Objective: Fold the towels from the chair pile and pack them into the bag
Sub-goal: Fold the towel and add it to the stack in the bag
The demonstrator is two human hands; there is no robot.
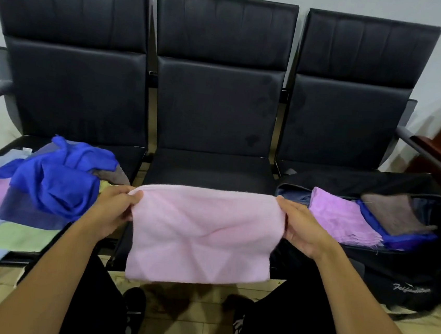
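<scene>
Two hands pinching pink towel (202, 235) at top corners: left hand (112, 210) at 9 o'clock, right hand (304, 230) at 3. Hanging doubled before middle seat. Looking light, soft, floppy; gripping corners best. Pile (34, 191) at 9, bag (386, 238) at 3.

Arms: two bare forearms enter from the lower edge, no sleeves in view on either.
Left hand (112, 211): bare, no glove; no ring or watch can be seen.
Right hand (304, 230): bare, no glove; wrist bare, no band or strap showing.
Fingers: bare; nails too small to make out.
Trousers (96, 300): black, plain cloth, covering both legs, with no visible pattern or marking.
Left shoe (134, 307): black, rounded toe, with a paler patch lower down; detail blurred.
Right shoe (237, 323): dark, with white lacing or trim on the upper; mostly hidden by the trouser leg.
</scene>
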